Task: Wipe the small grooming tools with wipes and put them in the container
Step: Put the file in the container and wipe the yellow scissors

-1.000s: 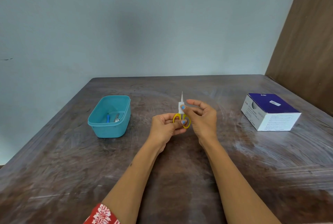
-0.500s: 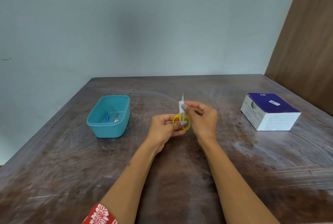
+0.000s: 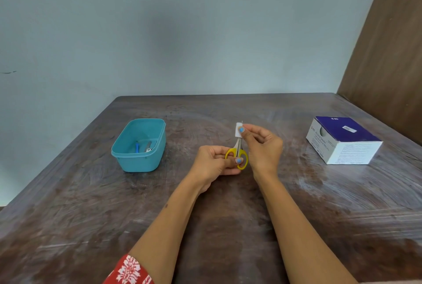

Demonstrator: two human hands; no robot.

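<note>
Left hand (image 3: 213, 161): grasps the scissors (image 3: 237, 153) by the yellow rings (middle of the table (image 3: 228, 238)).
Right hand (image 3: 262, 144): pinches a wipe (image 3: 238, 129) round the blade tips.
Container (image 3: 139, 144): at 9 o'clock, bare tabletop between.
Box (image 3: 342, 140): at 3 o'clock, print too tiny to read.

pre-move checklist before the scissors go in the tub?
1. Scissors held: ok, left hand grips the yellow handles.
2. Wipe on blades: ok, right hand pinches it near the blade tips.
3. Blades wiped clean: cannot tell, too small to judge.
4. Container open, upright: ok, no lid on it, to the left of the hands.
5. Room inside: ok, only a couple of small tools at the bottom.
6. Path to the container across the table: ok, nothing in the way.
</note>
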